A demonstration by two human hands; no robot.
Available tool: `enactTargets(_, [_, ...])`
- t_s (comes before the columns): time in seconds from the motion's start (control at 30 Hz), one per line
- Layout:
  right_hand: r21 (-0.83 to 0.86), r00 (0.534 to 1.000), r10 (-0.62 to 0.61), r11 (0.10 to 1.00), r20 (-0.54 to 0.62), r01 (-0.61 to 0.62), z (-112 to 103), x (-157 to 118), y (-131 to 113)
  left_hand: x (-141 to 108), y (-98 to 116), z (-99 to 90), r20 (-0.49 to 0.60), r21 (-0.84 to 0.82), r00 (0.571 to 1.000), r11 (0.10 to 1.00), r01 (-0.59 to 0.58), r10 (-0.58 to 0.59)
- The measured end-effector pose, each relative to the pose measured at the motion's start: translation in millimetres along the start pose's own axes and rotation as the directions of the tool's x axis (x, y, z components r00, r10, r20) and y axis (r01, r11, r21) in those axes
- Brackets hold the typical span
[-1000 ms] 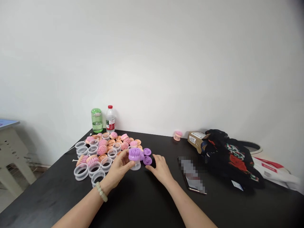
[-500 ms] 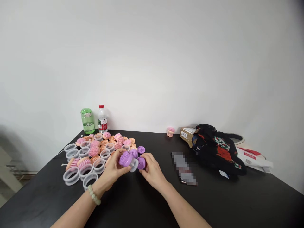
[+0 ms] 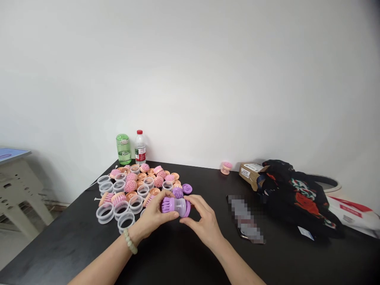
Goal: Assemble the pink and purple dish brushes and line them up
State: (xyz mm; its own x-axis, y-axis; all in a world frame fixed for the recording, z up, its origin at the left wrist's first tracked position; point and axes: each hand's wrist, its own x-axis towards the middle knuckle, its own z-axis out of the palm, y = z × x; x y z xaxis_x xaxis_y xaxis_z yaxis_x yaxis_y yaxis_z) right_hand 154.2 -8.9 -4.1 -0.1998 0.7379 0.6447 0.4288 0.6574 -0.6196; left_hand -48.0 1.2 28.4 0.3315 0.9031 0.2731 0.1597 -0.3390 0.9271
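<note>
My left hand is closed around a purple bristled brush head, which lies sideways with a translucent ring at its right end. From the other side, my right hand pinches a purple cap by its rim and holds it against the ring. The three parts sit in one line just above the black table. Just behind them are another purple brush head and a loose purple cap. Left of my hands spread several clear rings, pink brush heads and peach caps.
A green bottle and a red-capped water bottle stand by the wall. One pink brush is at the back. To the right lie a blurred-out phone, a cardboard box, a black cloth bag and a white-and-red bag.
My right hand has brought the purple cap up against the translucent ring; before, it was apart and turned face-on. The view has shifted left, so everything appears further right.
</note>
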Motion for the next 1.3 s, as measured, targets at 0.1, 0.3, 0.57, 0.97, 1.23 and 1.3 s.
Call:
enactTargets(0.1, [-0.027, 0.997, -0.078, 0.997, -0.015, 0.078, 1.3, -1.9, 1.9, 0.2, 1.7, 1.0, 0.013, -0.049, 1.000, 0.999, 0.024, -0.023])
enactTargets(0.3, [0.013, 0.991, -0.131, 0.991, -0.042, 0.132, 1.6, -2.3, -0.4, 0.3, -3.9, 2.9, 0.054, -0.211, 0.997, 0.975, 0.062, -0.052])
enactTargets(0.57, [-0.017, 0.981, -0.192, 0.981, -0.029, 0.192, -1.3, -1.0, -2.7, 1.1, -5.3, 4.4, 0.091, -0.333, 0.995, 0.940, 0.073, -0.045])
enactTargets(0.97, [-0.051, 0.947, -0.320, 0.947, -0.034, 0.318, -5.0, 0.1, -7.2, -0.2, -12.6, 7.7, 0.173, -0.423, 0.975, 0.883, 0.204, -0.143])
enactTargets(1.23, [-0.033, 0.893, -0.450, 0.893, -0.002, 0.449, -9.2, 5.4, -10.0, -0.4, -15.6, 11.2, 0.257, -0.446, 0.946, 0.844, 0.298, -0.198])
enactTargets(1.3, [-0.056, 0.869, -0.494, 0.868, 0.006, 0.494, -10.1, 5.8, -10.8, -0.5, -13.9, 11.5, 0.275, -0.450, 0.939, 0.835, 0.317, -0.208])
